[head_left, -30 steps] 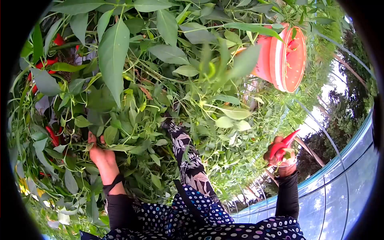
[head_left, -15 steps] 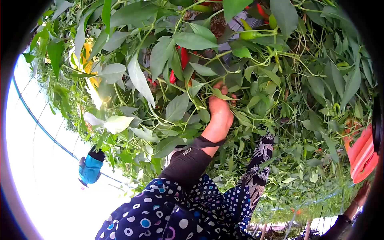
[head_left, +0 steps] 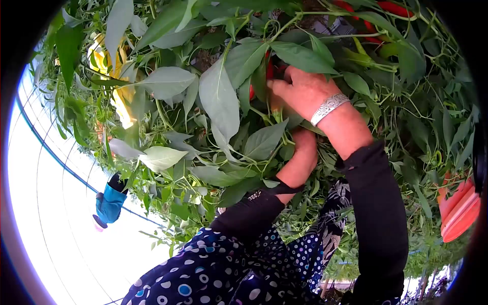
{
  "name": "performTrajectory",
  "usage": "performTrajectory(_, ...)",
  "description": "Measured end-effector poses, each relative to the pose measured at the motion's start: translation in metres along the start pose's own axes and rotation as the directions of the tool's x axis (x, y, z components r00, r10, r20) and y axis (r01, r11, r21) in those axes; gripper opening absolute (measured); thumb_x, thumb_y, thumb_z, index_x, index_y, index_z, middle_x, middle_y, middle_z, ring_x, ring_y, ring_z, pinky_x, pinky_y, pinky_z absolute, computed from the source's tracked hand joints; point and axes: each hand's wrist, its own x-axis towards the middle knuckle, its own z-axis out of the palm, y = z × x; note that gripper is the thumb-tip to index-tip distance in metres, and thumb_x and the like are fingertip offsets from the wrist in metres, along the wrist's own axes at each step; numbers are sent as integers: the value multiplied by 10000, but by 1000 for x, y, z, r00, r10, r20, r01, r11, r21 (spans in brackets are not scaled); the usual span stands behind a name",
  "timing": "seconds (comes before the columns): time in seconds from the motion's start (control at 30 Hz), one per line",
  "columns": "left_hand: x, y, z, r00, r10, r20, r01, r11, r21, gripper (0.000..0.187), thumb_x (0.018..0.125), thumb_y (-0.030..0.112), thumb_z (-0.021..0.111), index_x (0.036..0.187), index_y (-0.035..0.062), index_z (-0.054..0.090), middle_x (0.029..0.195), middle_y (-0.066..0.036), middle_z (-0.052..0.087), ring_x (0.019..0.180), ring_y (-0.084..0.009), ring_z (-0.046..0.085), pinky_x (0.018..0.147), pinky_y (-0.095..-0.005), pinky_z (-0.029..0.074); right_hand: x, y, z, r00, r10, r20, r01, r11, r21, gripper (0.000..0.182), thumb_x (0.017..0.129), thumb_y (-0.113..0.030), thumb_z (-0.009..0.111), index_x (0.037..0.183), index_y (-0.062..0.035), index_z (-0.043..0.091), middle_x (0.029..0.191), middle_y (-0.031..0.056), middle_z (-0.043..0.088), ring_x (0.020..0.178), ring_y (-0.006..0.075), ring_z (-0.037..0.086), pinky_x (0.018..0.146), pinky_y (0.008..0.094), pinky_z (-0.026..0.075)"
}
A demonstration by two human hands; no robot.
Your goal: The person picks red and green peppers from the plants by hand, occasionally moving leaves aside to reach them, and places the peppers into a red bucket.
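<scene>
My right hand (head_left: 305, 94), with a patterned silver bracelet (head_left: 329, 109) on the wrist, reaches in among the pepper plant's leaves. Its fingers are bent closed, and their tips are partly hidden. Right beside those tips hangs a red chili pepper (head_left: 269, 68); contact with it cannot be made out. Under the right hand, my left hand (head_left: 305, 141) goes in among stems and leaves, its fingers mostly covered. A broad pale green leaf (head_left: 219, 99) hangs to the left of both hands.
More red chili peppers (head_left: 395, 8) and a green pepper (head_left: 358, 57) hang at the upper right. Something yellow (head_left: 122, 96) shows through leaves at left. A red-orange plastic object (head_left: 460, 211) is at the right edge. A person in blue (head_left: 109, 203) is at the lower left.
My right hand has come in from the lower right, up to the foliage above the left hand. The left hand has moved slightly right. The view has shifted a little.
</scene>
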Motion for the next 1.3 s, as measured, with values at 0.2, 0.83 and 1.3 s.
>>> performTrajectory(0.2, -2, 2, -7, 988, -52, 143, 85, 968, -235, 270, 904, 205, 397, 1155, 110, 424, 1080, -42, 499, 979, -165, 480, 833, -278, 402, 9, -4, 20, 919, 235, 315, -199, 970, -142, 370, 632, -290, 620, 832, 21, 609, 840, 226, 594, 786, 352, 583, 713, 385, 463)
performTrajectory(0.83, 4, 0, 0, 996, -40, 83, 60, 964, -261, 211, 852, 178, 484, 1037, 76, 484, 783, -33, 524, 620, -126, 508, 496, -266, 386, -123, 25, -55, 970, 167, 175, -185, 48, 981, 323, 729, -192, 609, 1009, -56, 524, 730, 4, 482, 514, 109, 478, 545, 260, 390)
performTrajectory(1.3, 6, -25, -27, 921, 104, 375, -8, 968, -249, 174, 856, 209, 451, 898, 60, 530, 686, -38, 529, 560, -136, 498, 472, -265, 381, 38, -1, 59, 980, 193, 55, -195, 979, 54, 290, 672, -112, 598, 915, 37, 545, 861, 229, 595, 831, 367, 579, 738, 385, 475)
